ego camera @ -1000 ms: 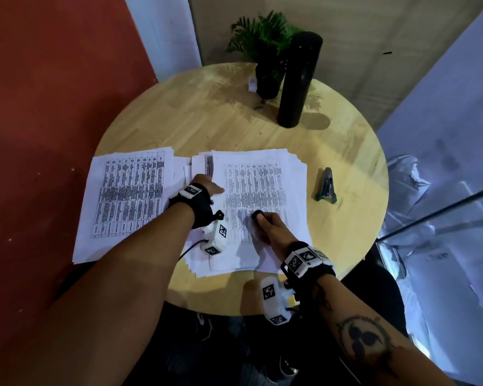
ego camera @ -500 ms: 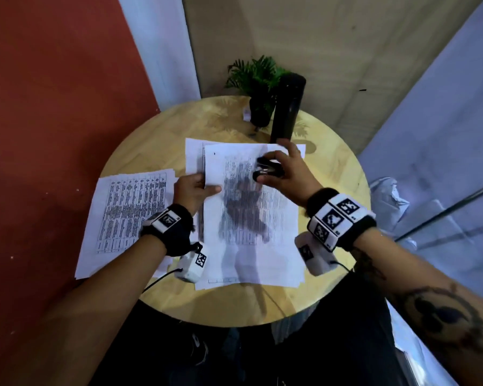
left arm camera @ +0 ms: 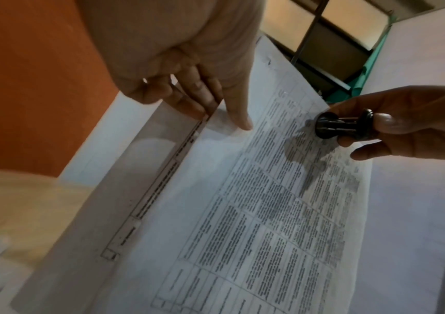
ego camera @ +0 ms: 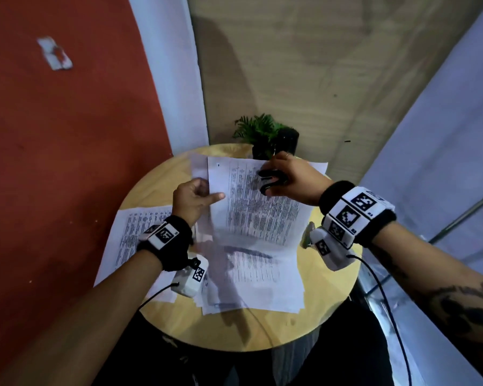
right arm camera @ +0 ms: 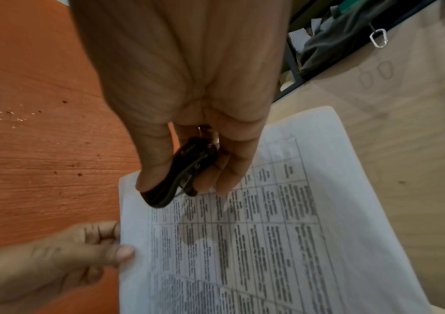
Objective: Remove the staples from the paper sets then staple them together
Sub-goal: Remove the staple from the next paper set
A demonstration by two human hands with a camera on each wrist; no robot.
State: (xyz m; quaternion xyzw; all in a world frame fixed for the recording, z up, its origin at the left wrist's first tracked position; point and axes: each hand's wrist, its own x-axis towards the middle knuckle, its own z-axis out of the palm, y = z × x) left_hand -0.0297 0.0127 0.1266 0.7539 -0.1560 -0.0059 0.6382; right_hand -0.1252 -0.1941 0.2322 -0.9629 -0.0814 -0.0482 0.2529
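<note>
My left hand pinches the left edge of a printed paper set and holds it tilted up above the table; the thumb lies on the top sheet. A small dark mark, perhaps a staple, sits near the set's top left corner. My right hand grips a black staple remover against the upper part of the top sheet. The remover shows between thumb and fingers in the right wrist view. More loose sheets lie under the raised set.
A second printed stack lies on the left of the round wooden table. A stapler peeks out behind my right wrist. A potted plant and a black bottle stand at the far edge. A red wall is on the left.
The paper set has come up off the table stack, carried by my left hand. My right hand rose with the staple remover toward the sheet's top. The view has tilted upward.
</note>
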